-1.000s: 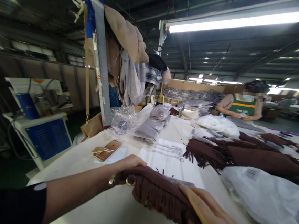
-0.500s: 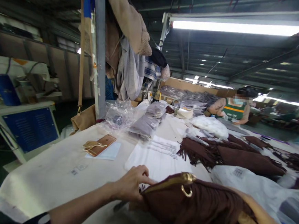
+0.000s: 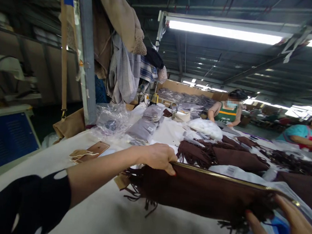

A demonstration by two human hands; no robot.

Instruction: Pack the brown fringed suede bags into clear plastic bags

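Note:
A dark brown fringed bag (image 3: 198, 192) with a gold zipper along its top edge is stretched sideways above the table. My left hand (image 3: 159, 157) pinches that top edge left of the middle, thumb in front. At the bag's right end, near the zipper's end, my right hand (image 3: 290, 221) grips it with thumb and fingers; part of this hand runs out of view. The zipper looks closed. Fringe hangs from both ends, and a tan tag (image 3: 122, 182) shows at the left end.
More brown fringed bags (image 3: 236, 157) lie beyond, beside clear plastic (image 3: 112, 120) and packed grey pouches (image 3: 141, 128). A phone (image 3: 98, 150) rests on the table at left. Garments hang on a metal post (image 3: 86, 54). Two co-workers (image 3: 226, 111) are across the table and at far right.
The bag has gone from bunched up, with my right hand inside or behind it, to stretched lengthwise. My left hand has moved up and right along its zipper edge; my right hand now shows.

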